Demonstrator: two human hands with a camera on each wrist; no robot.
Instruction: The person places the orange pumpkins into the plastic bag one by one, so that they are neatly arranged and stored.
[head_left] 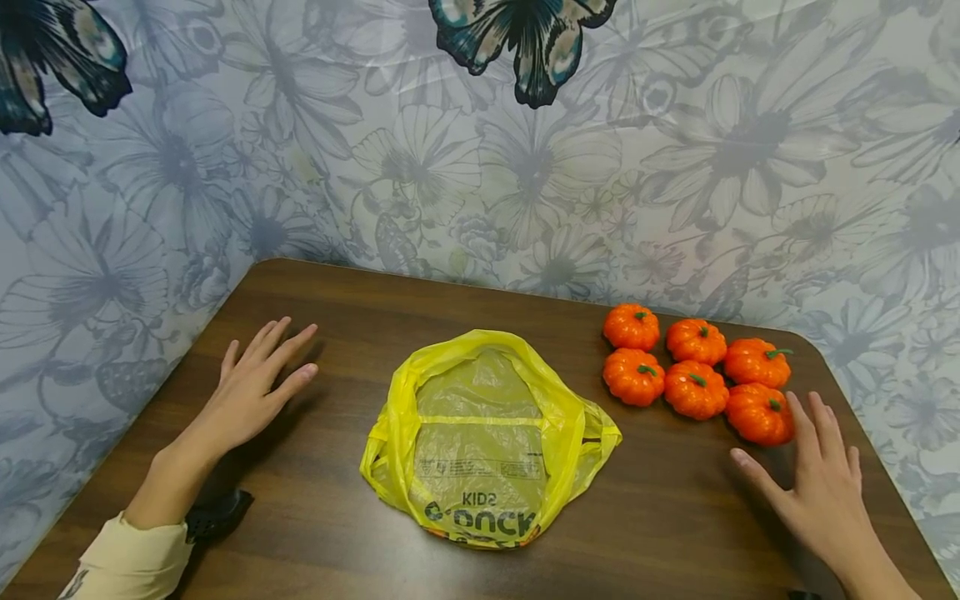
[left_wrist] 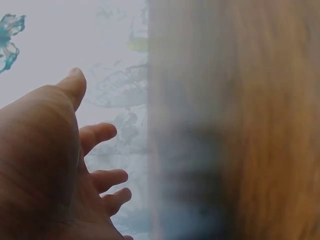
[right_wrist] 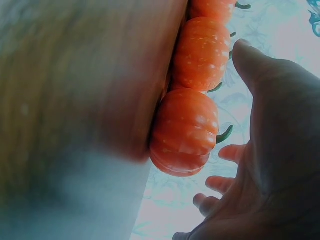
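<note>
A yellow plastic bag (head_left: 480,421) lies in the middle of the table, its mouth spread wide and facing up. Several small orange pumpkins (head_left: 696,390) with green stems stand in two rows at the right. My right hand (head_left: 817,492) is beside the nearest pumpkin (right_wrist: 185,132), fingers extended and nothing in its grasp; whether the fingertips touch it I cannot tell. To the left of the bag, my left hand (head_left: 251,392) is held over the table with its fingers spread and holds nothing. In the left wrist view only that hand, wall and blurred table show.
The brown wooden table (head_left: 337,333) reaches back to a wall covering (head_left: 450,167) printed with grey flowers and butterflies. Dark teal butterflies (head_left: 525,42) show at the top. A black band (head_left: 217,515) is at my left wrist, below a pale sleeve (head_left: 135,558).
</note>
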